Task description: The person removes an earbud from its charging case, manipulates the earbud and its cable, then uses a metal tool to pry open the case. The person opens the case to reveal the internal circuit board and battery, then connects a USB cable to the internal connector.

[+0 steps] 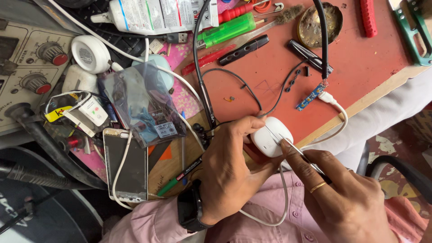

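Observation:
My left hand (227, 168) grips a small white rounded plastic case (270, 135) at the near edge of the red-topped workbench (360, 58). My right hand (344, 195) holds thin metal tweezers (297, 153), with their tip pressed against the seam of the white case. A ring sits on a right finger and a black watch (189, 209) on my left wrist. A white cable (335, 105) runs from a small blue circuit board (310, 96) down past the case.
A phone with a white cable across it (126, 164), a clear plastic bag of parts (141, 105), a green marker (180, 175), a green lighter (225, 29), a glue tube (157, 13), black cables and a knobbed power unit (31, 63) crowd the bench's left and far side.

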